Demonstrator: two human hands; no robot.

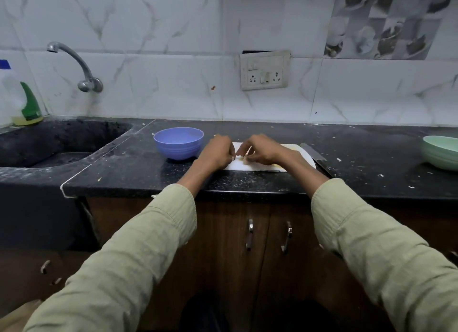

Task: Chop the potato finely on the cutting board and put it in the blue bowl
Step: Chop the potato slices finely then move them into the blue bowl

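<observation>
hands meet mid-frame over the cutting board (262,167), left hand (218,152) and right hand (264,151) curled, pinching up potato bits (244,159), likely the gathering step, next a carry left to the blue bowl (178,143).

Dim, bluish indoor light; soft focus throughout; wide-angle bending at edges.

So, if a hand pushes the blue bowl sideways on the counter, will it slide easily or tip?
The blue bowl looks like thin plastic and seems empty, so it is probably light and slides easily. Its base is narrower than its rim, so a push near the rim may tip it. The counter looks smooth.
</observation>
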